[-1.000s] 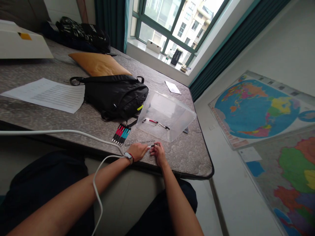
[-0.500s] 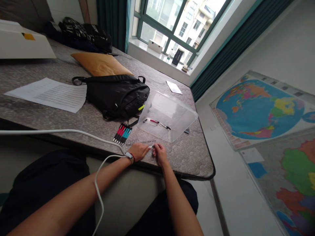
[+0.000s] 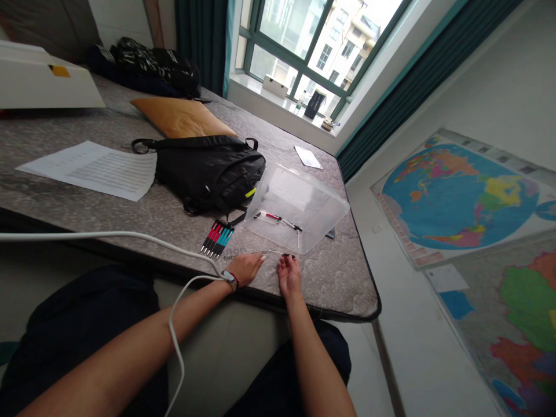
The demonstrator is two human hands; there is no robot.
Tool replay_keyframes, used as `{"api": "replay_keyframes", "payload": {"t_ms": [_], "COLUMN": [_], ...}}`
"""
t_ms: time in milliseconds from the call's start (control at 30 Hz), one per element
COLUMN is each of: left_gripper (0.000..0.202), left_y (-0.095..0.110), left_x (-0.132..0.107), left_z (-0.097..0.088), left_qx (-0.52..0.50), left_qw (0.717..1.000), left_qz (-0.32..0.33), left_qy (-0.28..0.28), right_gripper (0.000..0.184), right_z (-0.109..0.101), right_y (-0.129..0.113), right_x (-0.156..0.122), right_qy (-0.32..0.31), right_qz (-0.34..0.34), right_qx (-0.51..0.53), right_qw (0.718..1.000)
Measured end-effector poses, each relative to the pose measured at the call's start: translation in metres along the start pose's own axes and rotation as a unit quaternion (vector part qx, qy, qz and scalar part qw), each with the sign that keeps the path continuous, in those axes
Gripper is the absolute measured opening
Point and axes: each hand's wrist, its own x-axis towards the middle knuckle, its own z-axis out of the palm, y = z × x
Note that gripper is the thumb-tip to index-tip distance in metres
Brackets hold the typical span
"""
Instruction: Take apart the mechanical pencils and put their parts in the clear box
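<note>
My left hand (image 3: 246,268) rests at the front edge of the mattress, its fingers closed around a small white piece (image 3: 263,258) that looks like part of a pen barrel. Just to the right, my right hand (image 3: 289,278) is turned palm up, pinching a short black pen part (image 3: 287,255). A thin pale rod, like a refill, reaches from that part toward the left hand. Left of my hands lies a row of red and teal pens (image 3: 217,238). Behind them, a clear plastic box (image 3: 319,223) contains a red-and-white pen (image 3: 269,216) and a white-and-black pen (image 3: 290,224).
A black backpack (image 3: 208,174) lies on the mattress (image 3: 343,284) beside the box, near a printed sheet (image 3: 95,171) and a brown envelope (image 3: 182,119). A white cable (image 3: 130,234) runs across to my left wrist. Wall maps (image 3: 460,197) hang at the right.
My hands have moved apart. The right hand has shifted right and rolled palm up with the black part, exposing the thin rod between the hands.
</note>
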Motion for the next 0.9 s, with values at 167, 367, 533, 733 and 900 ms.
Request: {"api": "replay_keyframes", "payload": {"t_ms": [167, 367, 533, 733, 900], "left_gripper": [0.031, 0.032, 0.044, 0.042, 0.040], "left_y": [-0.001, -0.005, -0.008, -0.007, -0.003], "left_x": [0.000, -0.002, -0.001, -0.001, -0.002], "left_z": [0.000, 0.003, 0.007, 0.003, 0.001], "left_qx": [-0.018, -0.030, -0.038, -0.024, -0.027], "left_qw": [0.999, 0.998, 0.998, 0.999, 0.999], "left_qz": [-0.021, -0.060, -0.041, 0.010, -0.012], "left_qy": [0.020, 0.015, 0.035, 0.018, 0.017], "right_gripper": [0.022, 0.027, 0.026, 0.023, 0.018], "right_z": [-0.002, 0.005, 0.008, 0.006, 0.003], "right_y": [0.000, 0.004, 0.002, -0.001, -0.004], "right_x": [0.001, -0.002, -0.005, -0.004, -0.003], "right_qy": [-0.015, -0.057, -0.105, -0.070, -0.015], "right_qz": [0.001, 0.002, 0.029, 0.030, 0.017], "right_qx": [-0.017, -0.123, -0.169, -0.118, -0.028], "right_qw": [1.000, 0.991, 0.980, 0.990, 0.999]}}
